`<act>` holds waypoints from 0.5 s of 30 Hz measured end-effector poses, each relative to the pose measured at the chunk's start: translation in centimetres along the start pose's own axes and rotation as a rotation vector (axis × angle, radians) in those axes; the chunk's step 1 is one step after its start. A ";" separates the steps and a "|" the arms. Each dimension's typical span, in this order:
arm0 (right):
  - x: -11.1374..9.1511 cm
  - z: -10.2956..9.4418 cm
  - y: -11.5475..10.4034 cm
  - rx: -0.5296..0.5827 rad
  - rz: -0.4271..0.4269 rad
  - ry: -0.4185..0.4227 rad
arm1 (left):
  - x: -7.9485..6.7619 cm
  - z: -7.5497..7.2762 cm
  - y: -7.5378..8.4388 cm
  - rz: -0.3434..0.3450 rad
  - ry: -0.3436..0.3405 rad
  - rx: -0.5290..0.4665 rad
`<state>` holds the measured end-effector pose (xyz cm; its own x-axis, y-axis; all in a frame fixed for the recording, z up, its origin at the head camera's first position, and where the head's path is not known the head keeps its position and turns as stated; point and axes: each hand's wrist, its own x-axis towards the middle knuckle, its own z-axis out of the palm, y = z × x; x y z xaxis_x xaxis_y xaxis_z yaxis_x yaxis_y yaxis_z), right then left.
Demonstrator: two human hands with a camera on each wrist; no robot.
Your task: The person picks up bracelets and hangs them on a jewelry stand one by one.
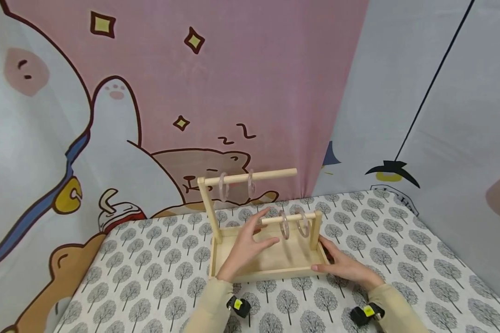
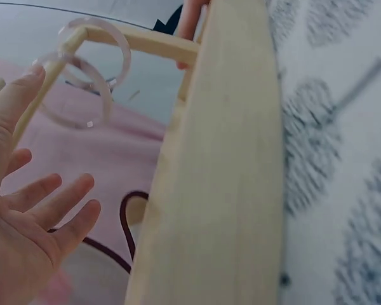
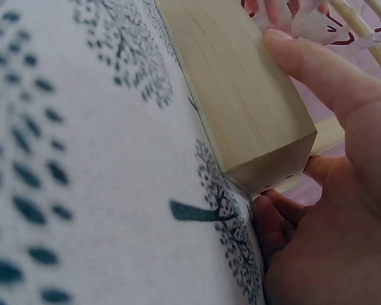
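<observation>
A pale wooden display rack stands on the table, a tray base with two bars above it. Two translucent pinkish bangles hang on the taller upper bar. Two more bangles hang on the lower bar. My left hand hovers over the tray by the free end of the lower bar, fingers spread and holding nothing. My right hand grips the rack's right end, its thumb on the front edge and fingers round the end wall, as the right wrist view shows.
A white cloth printed with grey trees covers the table. Behind it hangs a pink and pale curtain with cartoon animals. Each wrist wears a small black device on a strap.
</observation>
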<state>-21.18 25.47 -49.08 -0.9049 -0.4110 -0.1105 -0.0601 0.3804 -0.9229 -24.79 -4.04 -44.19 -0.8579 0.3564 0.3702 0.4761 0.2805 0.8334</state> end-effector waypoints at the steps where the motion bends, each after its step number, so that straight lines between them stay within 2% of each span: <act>1: 0.0 0.0 0.0 0.003 0.002 -0.004 | -0.2 -0.2 -0.2 0.001 0.003 0.001; 5: 0.0 -0.2 -0.2 0.012 0.014 -0.001 | -1.3 -1.2 -1.0 -0.006 0.016 0.013; 8: 0.0 -0.6 -0.2 0.017 0.008 0.014 | -1.8 -1.9 -1.5 0.021 0.020 0.038; 11: -0.1 -1.1 -0.2 0.033 -0.023 0.026 | -2.4 -2.8 -2.0 0.057 0.043 0.113; 15: -0.4 -1.6 -0.5 0.029 -0.070 0.069 | -3.3 -4.3 -2.7 0.094 0.085 0.262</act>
<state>-21.50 26.80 -48.02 -0.9260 -0.3770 -0.0209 -0.1126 0.3285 -0.9378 -24.05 -9.81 -45.87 -0.8156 0.3188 0.4828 0.5783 0.4744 0.6637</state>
